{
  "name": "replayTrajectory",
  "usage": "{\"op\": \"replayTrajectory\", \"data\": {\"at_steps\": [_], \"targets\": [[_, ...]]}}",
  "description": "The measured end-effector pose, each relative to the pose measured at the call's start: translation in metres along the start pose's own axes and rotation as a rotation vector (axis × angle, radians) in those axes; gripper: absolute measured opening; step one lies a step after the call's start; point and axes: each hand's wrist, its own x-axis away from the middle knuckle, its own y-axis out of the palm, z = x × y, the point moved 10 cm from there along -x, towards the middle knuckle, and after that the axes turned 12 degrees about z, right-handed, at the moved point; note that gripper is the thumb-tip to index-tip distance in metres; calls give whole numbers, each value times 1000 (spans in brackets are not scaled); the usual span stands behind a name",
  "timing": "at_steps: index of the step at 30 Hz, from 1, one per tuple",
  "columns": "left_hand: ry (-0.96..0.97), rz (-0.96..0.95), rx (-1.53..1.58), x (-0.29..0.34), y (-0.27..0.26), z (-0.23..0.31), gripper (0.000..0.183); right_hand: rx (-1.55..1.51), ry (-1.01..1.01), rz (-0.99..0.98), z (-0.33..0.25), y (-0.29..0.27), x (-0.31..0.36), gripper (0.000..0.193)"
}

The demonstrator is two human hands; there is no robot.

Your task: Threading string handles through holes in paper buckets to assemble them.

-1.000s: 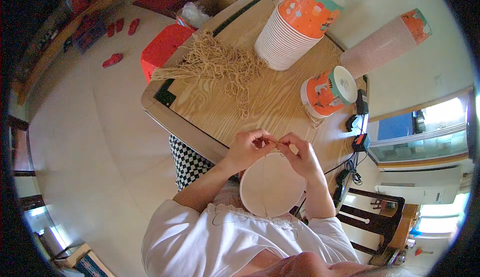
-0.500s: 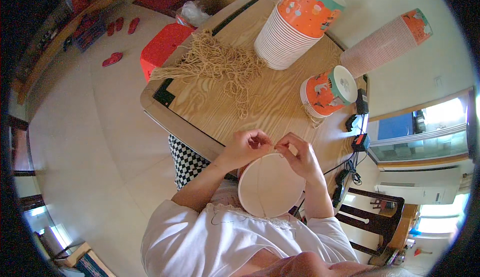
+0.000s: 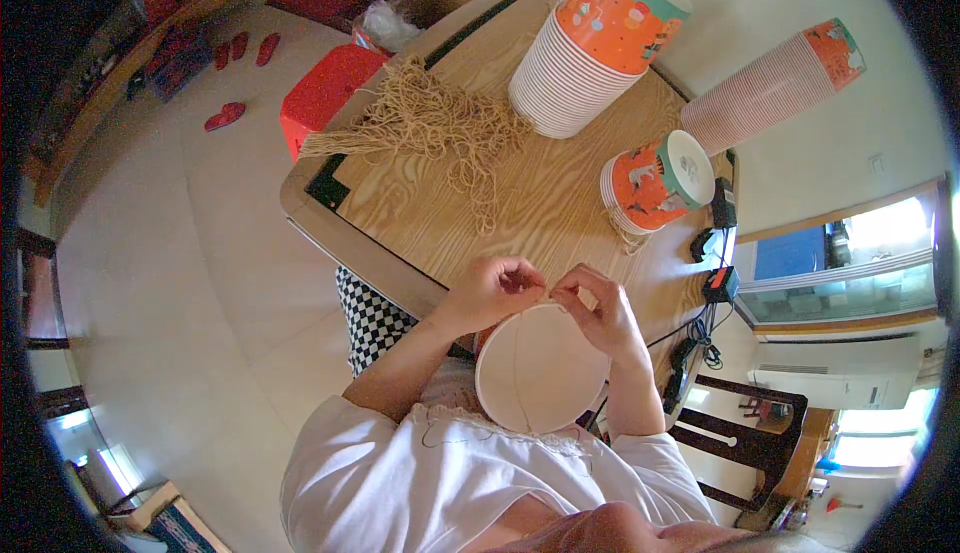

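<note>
Close to my body is a paper bucket (image 3: 545,378), its round white end facing up and a bit of orange side showing at its left. A thin strand of twine (image 3: 516,353) runs across that white end, from the near rim to the far rim. There my left hand (image 3: 497,288) and my right hand (image 3: 597,311) meet, fingertips pinched on the twine almost touching each other. The fingers largely cover the bit they grip. A loose heap of tan twine (image 3: 430,118) lies on the wooden table (image 3: 400,218) beyond my left hand.
Tall stacks of orange-and-white paper buckets (image 3: 575,78) stand at the far side, with another stack (image 3: 765,93) by the wall. A shorter stack (image 3: 640,193) is nearer. Black cables (image 3: 703,338) lie along the right edge. A red stool (image 3: 325,93) stands left of the table.
Both hands stay at the far rim, still pinching, with only tiny finger shifts. The bucket has barely moved.
</note>
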Motion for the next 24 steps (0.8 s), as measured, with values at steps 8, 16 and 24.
{"op": "replayTrajectory", "data": {"at_steps": [8, 16, 24], "targets": [[-62, -28, 130, -5, -2, -14, 19, -65, 17, 19, 17, -1, -2, 8], [-84, -4, 124, -9, 3, -14, 17, -181, 202, 6, 30, 0, -5, 8], [65, 83, -59, -12, -2, 5, 16, -90, 78, -11, 12, 0, -14, 6]]}}
